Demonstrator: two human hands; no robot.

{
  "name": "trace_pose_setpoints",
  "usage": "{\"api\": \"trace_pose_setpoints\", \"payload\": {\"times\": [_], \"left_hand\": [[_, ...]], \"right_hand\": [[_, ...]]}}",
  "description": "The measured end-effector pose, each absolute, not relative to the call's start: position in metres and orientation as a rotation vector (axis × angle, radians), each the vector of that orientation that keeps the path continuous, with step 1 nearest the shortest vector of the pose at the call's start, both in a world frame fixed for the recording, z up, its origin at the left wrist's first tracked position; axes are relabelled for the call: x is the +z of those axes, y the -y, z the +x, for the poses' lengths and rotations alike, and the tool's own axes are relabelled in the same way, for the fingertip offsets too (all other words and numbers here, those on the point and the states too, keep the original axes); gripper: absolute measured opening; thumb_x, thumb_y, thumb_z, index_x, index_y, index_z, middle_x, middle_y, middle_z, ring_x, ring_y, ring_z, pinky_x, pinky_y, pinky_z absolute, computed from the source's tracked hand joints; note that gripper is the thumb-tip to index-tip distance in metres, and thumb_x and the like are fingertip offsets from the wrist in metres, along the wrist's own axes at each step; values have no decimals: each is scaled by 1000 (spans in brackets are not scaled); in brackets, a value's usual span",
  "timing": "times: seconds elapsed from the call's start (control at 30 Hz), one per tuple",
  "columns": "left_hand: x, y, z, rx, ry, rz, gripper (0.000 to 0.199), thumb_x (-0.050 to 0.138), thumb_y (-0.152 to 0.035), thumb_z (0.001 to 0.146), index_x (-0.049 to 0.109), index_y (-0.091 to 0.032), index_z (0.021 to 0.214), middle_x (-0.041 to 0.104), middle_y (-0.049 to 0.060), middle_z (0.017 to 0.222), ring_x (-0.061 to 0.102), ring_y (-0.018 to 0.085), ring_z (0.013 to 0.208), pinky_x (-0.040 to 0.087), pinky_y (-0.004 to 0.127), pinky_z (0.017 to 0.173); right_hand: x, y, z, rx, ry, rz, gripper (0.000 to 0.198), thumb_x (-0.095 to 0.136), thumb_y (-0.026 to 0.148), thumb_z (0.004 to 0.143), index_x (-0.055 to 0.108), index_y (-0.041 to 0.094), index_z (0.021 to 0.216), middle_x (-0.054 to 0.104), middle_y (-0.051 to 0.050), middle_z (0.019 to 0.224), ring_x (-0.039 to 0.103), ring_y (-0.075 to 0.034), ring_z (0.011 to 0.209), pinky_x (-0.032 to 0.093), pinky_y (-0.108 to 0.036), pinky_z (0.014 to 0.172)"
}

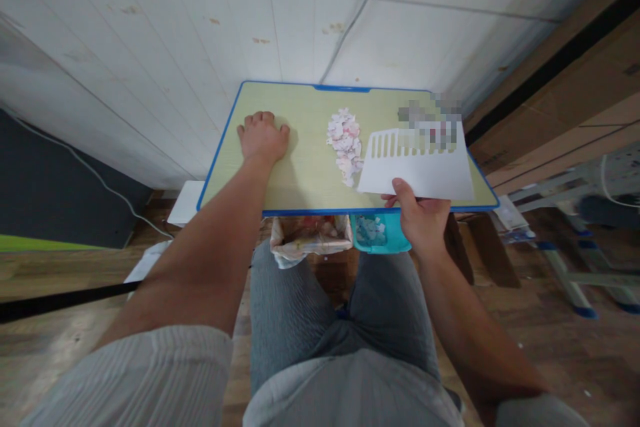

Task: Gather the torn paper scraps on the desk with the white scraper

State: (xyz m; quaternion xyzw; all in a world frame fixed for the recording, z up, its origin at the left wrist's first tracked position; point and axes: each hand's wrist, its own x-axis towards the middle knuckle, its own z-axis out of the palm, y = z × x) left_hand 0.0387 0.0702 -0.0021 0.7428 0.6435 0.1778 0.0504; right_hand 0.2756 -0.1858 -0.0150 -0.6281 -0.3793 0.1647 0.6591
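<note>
My left hand (263,138) rests palm down on the left part of a small yellow-green table (305,183) with a blue rim, its fingers apart and nothing in it. My right hand (424,219) grips the near edge of a white sheet with a row of cut slots (420,173), thumb on top and fingers beneath. The sheet is over the right part of the table, beside a pile of small pale pink and white paper scraps (345,140). A pixelated patch hides what lies at the sheet's far side.
Below the table's near edge are a lined bin (313,247) and a turquoise bin (390,243) holding small scraps. A white panelled wall (225,33) stands behind, with a cable on it. Large cardboard boxes (560,100) line the right side, near a metal stand (565,273).
</note>
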Motion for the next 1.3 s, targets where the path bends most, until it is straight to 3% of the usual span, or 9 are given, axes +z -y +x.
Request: {"api": "trace_pose_setpoints", "payload": {"times": [0.23, 0.43, 0.7, 0.9, 1.3], "left_hand": [[-6, -74, 37, 538, -1951, 2260, 71, 45, -54, 114, 62, -20, 174, 63, 25, 174, 49, 51, 165, 38, 69, 138], [-4, -71, 39, 546, -1963, 2257, 67, 43, -47, 113, 66, -18, 170, 63, 25, 173, 49, 49, 165, 39, 67, 138], [-2, -70, 38, 539, -1965, 2252, 68, 44, -48, 112, 67, -19, 169, 63, 24, 174, 49, 47, 165, 39, 66, 139], [-3, -71, 37, 545, -1952, 2250, 69, 43, -51, 112, 65, -20, 171, 63, 23, 175, 48, 47, 167, 38, 67, 139], [-3, -71, 38, 555, -1945, 2242, 71, 45, -50, 112, 63, -21, 174, 63, 23, 175, 48, 50, 166, 37, 69, 138]], "right_hand": [[-21, 182, 273, 404, 877, -1424, 46, 94, 66, 88, 73, 25, 83, 71, -1, 61, 73, -24, 54, 68, -40, 54], [-21, 179, 266, 427, 956, -1441, 46, 92, 66, 90, 71, 26, 81, 71, -3, 61, 73, -25, 56, 67, -39, 53], [-19, 175, 245, 590, 1017, -1386, 42, 90, 65, 91, 71, 27, 89, 73, -1, 65, 74, -24, 56, 66, -38, 55], [-15, 178, 236, 674, 1060, -1362, 38, 88, 62, 93, 71, 29, 84, 76, -3, 67, 70, -24, 53, 65, -40, 54], [-18, 175, 243, 681, 1056, -1394, 46, 89, 69, 92, 68, 29, 82, 71, 0, 60, 75, -25, 56, 66, -39, 58]]}}
